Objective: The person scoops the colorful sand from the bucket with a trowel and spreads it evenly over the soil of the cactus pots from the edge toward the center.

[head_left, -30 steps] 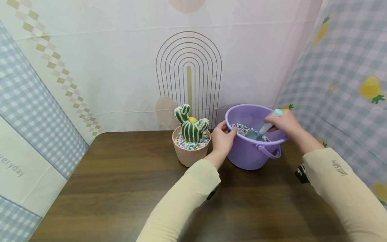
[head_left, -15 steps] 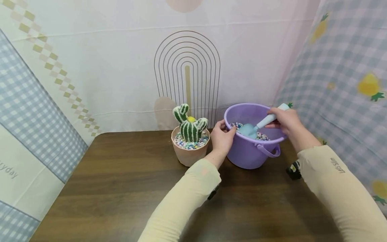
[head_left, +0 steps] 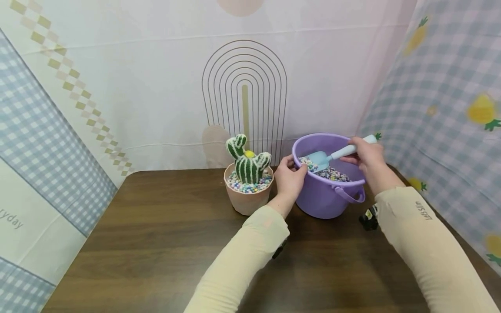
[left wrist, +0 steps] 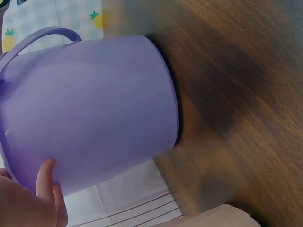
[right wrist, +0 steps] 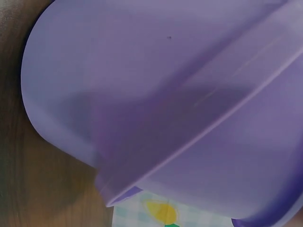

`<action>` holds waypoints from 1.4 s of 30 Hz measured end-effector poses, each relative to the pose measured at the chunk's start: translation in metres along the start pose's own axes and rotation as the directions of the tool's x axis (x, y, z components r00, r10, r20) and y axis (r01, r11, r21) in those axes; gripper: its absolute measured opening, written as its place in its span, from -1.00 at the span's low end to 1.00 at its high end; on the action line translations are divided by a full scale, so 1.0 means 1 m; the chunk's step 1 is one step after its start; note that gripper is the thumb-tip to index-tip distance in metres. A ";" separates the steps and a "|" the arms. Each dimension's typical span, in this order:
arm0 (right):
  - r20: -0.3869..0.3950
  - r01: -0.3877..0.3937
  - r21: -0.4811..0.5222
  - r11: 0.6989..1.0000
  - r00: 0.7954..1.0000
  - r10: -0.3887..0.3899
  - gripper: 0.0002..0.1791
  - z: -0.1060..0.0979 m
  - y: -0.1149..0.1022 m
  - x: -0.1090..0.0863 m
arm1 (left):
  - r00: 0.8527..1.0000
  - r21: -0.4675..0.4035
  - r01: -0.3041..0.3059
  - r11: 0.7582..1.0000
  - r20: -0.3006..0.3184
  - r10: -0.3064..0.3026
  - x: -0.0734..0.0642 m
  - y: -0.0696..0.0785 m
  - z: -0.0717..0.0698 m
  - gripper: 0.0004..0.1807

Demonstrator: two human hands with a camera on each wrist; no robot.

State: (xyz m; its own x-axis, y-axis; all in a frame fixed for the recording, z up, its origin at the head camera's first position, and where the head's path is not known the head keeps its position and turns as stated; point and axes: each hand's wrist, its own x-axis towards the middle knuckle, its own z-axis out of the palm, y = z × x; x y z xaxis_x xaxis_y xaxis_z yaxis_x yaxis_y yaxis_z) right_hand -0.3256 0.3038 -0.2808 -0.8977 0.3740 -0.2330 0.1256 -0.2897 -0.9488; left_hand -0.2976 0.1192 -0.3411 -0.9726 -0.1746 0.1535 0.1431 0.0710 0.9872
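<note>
A purple bucket point(head_left: 321, 200) stands on the table with multicoloured small pebbles point(head_left: 334, 174) inside. My left hand point(head_left: 289, 176) grips its left rim, thumb over the near edge; in the left wrist view the fingers point(left wrist: 45, 182) lie against the bucket wall. My right hand point(head_left: 368, 156) holds the pale handle of a light blue scoop point(head_left: 320, 160). The scoop's blade carries pebbles and is tilted toward the left rim, above the pebbles in the bucket. The right wrist view shows the bucket wall and its handle point(right wrist: 189, 127), but not the scoop.
Left of the bucket, close to my left hand, a beige pot point(head_left: 246, 203) holds a green knitted cactus point(head_left: 248, 167) in similar pebbles. Behind the brown wooden table point(head_left: 156, 243) hangs a patterned cloth point(head_left: 164, 87); a checked cloth point(head_left: 438, 108) hangs on the right.
The scoop has come up out of the pebbles with a load on its blade, its handle tipping lower to the right. My left hand keeps its grip on the rim.
</note>
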 end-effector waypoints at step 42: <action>0.013 -0.113 0.252 0.961 0.993 0.114 -0.77 -0.034 -0.023 -0.002 | 0.994 0.045 -0.089 0.995 0.070 0.086 -0.005 -0.001 -0.020 -0.49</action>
State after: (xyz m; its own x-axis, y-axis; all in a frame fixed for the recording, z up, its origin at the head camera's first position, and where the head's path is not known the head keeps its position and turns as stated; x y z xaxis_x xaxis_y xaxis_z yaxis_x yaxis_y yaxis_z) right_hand -0.3125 0.3402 -0.2659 -0.8830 0.3273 -0.3365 0.1156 -0.5432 -0.8316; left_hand -0.2894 0.1005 -0.3417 -0.9672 -0.0987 0.2342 0.2208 0.1301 0.9666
